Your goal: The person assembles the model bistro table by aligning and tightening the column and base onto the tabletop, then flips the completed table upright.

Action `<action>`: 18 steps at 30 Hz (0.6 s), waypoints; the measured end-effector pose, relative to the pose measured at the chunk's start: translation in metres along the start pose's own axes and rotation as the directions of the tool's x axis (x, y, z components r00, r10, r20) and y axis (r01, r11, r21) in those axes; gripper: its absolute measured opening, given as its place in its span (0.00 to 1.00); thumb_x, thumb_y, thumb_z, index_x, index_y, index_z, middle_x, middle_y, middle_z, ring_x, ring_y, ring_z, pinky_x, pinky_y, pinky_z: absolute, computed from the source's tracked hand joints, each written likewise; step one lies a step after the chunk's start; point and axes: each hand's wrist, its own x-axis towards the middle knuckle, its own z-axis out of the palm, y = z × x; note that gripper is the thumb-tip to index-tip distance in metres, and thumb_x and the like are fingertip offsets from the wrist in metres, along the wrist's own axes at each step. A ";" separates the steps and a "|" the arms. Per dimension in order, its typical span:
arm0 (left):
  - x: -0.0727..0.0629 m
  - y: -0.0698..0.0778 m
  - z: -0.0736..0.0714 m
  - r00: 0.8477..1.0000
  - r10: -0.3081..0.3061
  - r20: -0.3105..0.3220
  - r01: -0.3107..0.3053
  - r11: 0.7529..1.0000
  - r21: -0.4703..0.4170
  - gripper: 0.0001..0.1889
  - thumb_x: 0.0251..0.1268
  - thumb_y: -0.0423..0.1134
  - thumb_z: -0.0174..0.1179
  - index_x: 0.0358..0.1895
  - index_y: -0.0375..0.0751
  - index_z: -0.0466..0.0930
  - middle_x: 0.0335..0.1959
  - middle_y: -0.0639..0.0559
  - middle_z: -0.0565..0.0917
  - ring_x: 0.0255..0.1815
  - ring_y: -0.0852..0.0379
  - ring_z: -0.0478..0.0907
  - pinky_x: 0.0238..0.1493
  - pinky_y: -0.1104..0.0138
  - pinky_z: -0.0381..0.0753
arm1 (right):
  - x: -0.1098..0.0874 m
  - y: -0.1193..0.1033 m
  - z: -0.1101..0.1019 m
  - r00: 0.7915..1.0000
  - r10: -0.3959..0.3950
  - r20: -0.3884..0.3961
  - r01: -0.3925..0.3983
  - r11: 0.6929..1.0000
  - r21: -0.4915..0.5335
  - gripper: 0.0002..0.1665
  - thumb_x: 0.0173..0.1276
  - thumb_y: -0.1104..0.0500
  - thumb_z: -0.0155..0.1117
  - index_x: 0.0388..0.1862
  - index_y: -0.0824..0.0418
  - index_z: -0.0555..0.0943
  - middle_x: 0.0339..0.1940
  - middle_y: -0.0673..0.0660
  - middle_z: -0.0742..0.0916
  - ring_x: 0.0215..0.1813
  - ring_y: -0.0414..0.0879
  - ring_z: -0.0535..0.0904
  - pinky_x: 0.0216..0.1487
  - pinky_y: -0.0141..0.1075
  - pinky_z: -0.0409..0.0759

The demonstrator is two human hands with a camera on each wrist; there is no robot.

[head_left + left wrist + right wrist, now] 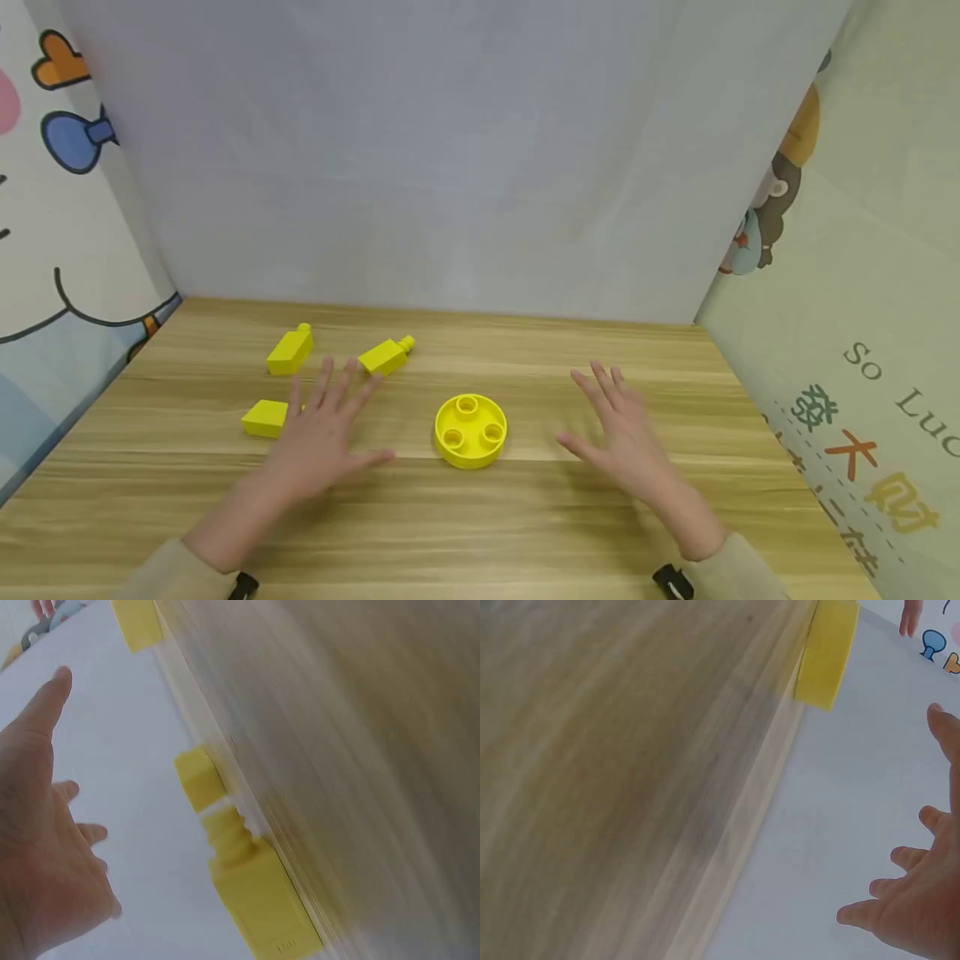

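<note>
My left hand (318, 442) is spread over the table with nothing in its grasp, overlapping part of a yellow block with its neck hidden (265, 418) in the head view. Beyond its fingertips lie two yellow blocks with short round necks, one (290, 351) at the far left, the other (384, 357) nearer the middle. A round yellow dish (470, 431) with three raised rings inside sits between my hands. To its right, my right hand (626, 442) hovers with fingers spread, holding nothing. In the left wrist view a ridged, screw-like neck shows on one block (262, 900).
The wooden table (480, 533) ends at a pale grey cloth (450, 167) behind. Printed panels with cartoon figures stand at the left (75, 233) and right (847, 292) sides.
</note>
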 end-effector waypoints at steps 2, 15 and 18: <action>0.002 -0.012 -0.003 0.999 0.038 -0.024 -0.038 0.999 0.005 0.53 0.50 0.69 0.60 0.76 0.52 0.43 0.77 0.44 0.38 0.75 0.44 0.23 0.67 0.36 0.29 | 0.008 -0.003 0.006 0.999 -0.037 0.015 0.036 0.998 0.043 0.53 0.57 0.37 0.66 0.76 0.45 0.51 0.78 0.53 0.51 0.77 0.61 0.41 0.69 0.64 0.48; 0.003 -0.063 -0.003 0.970 0.225 -0.087 -0.229 0.972 -0.045 0.53 0.48 0.58 0.69 0.76 0.55 0.46 0.77 0.44 0.46 0.77 0.43 0.31 0.70 0.41 0.30 | 0.041 -0.017 0.035 0.985 -0.148 0.091 0.116 0.950 0.289 0.55 0.54 0.48 0.74 0.75 0.51 0.53 0.77 0.55 0.55 0.76 0.59 0.49 0.67 0.63 0.55; 0.003 -0.074 -0.002 0.971 0.228 -0.078 -0.233 0.971 -0.057 0.55 0.44 0.58 0.71 0.75 0.56 0.47 0.76 0.43 0.48 0.76 0.39 0.36 0.70 0.41 0.31 | 0.049 -0.015 0.040 0.975 -0.178 0.131 0.126 0.935 0.332 0.56 0.54 0.47 0.73 0.76 0.50 0.51 0.77 0.56 0.56 0.75 0.58 0.53 0.68 0.60 0.57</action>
